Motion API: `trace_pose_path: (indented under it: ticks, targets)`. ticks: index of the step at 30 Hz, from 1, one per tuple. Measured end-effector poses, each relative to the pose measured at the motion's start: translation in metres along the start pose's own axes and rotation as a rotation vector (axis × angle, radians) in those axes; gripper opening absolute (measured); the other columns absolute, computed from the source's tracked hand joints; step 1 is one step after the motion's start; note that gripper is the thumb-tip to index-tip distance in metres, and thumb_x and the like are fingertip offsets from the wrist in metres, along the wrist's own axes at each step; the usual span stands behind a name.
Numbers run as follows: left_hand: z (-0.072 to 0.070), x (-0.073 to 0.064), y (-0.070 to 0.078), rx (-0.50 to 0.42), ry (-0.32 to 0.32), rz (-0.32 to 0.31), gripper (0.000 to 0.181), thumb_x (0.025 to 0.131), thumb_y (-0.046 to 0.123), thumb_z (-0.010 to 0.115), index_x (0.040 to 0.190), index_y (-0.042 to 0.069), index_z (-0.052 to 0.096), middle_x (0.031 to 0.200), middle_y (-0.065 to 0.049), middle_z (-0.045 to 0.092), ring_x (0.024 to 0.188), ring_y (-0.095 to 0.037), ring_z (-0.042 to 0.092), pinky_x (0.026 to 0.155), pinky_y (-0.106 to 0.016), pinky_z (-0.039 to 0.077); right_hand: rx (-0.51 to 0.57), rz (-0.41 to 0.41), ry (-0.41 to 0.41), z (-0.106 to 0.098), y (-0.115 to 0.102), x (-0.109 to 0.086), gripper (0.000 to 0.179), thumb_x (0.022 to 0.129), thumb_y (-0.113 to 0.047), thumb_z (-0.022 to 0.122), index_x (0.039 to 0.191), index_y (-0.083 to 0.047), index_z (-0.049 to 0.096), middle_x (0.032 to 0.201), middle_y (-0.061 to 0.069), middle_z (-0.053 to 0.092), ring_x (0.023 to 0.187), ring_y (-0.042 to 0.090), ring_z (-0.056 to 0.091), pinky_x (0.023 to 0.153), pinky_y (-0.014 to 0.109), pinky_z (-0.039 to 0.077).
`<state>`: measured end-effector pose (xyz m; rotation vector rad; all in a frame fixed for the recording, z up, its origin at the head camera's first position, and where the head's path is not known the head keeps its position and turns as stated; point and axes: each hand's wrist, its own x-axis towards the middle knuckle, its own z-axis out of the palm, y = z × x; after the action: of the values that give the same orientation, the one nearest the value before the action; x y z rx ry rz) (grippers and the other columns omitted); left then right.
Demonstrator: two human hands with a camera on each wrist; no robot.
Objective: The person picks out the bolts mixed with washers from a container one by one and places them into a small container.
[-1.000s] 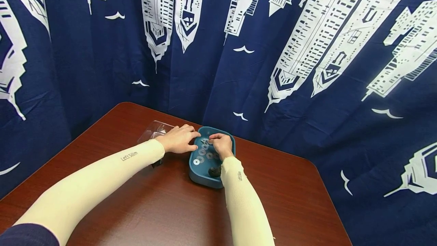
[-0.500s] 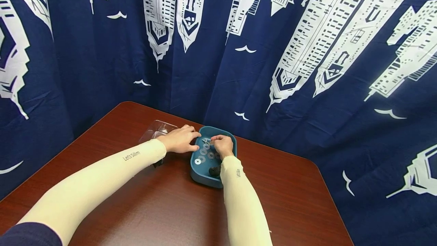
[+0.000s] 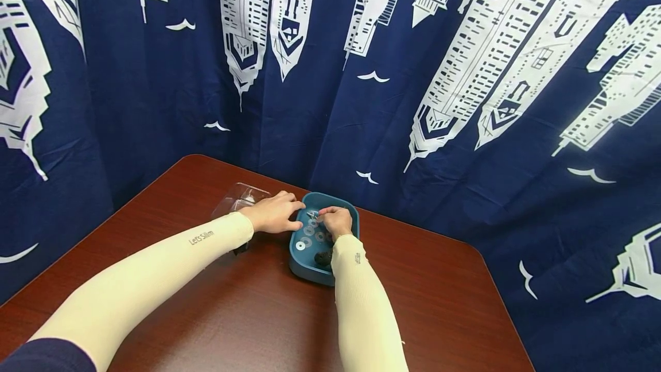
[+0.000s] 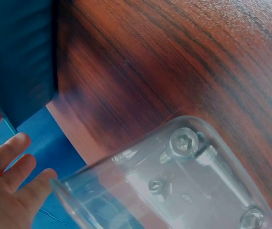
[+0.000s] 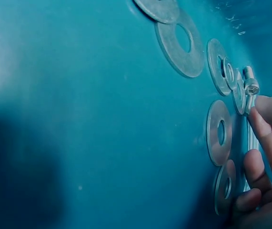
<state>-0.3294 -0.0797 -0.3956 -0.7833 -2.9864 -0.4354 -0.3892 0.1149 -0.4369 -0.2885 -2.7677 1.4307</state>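
Note:
In the head view a blue bin (image 3: 312, 273) stands near the table's back edge. My right hand (image 3: 337, 223) reaches inside, thumb and fingertips together at a small socket head screw (image 5: 251, 87); they appear to pinch it. Another long shiny metal piece (image 5: 253, 136) lies behind those fingers, partly hidden. Several flat washers (image 5: 219, 132) are spread over the bin floor. My left hand (image 3: 276, 213) rests at the bin's left rim with fingers spread and loose, holding nothing. By its wrist is a clear plastic container (image 4: 183, 191) with several socket head bolts (image 4: 226, 174) inside.
A dark, rough-looking lump (image 3: 323, 258) lies in the near end of the bin. The brown wooden table (image 3: 232, 314) extends to both sides. Behind it hangs a navy curtain (image 3: 330, 131) with white building prints.
The view has shifted slightly. Both hands stay at almost the same places on and in the bin, and the washers look unmoved.

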Motion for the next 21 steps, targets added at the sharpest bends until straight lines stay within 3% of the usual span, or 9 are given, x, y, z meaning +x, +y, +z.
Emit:
trace_pose_path:
  ticks: [7, 21]
  targets:
    - [0.0017, 0.0006, -0.0003, 0.0, -0.003, -0.012, 0.061, 0.095, 0.048, 0.062, 0.145, 0.014, 0.055, 0.14, -0.011, 0.054, 0.132, -0.028, 0.045, 0.103, -0.05, 0.049, -0.06, -0.05, 0.04, 0.0032, 0.0005, -0.0008, 0.011, 0.077, -0.003, 0.081, 0.085, -0.011, 0.079, 0.092, 0.004, 0.073, 0.088, 0.022, 0.06, 0.072, 0.034, 0.05]
    - [0.0016, 0.0001, 0.0021, 0.002, -0.001, -0.02, 0.06, 0.095, 0.046, 0.063, 0.144, 0.013, 0.055, 0.14, -0.012, 0.055, 0.132, -0.029, 0.045, 0.103, -0.052, 0.049, -0.13, -0.067, 0.074, 0.0039, -0.0003, -0.0041, 0.01, 0.076, -0.005, 0.084, 0.077, -0.012, 0.077, 0.085, 0.003, 0.071, 0.093, 0.023, 0.059, 0.084, 0.041, 0.053]
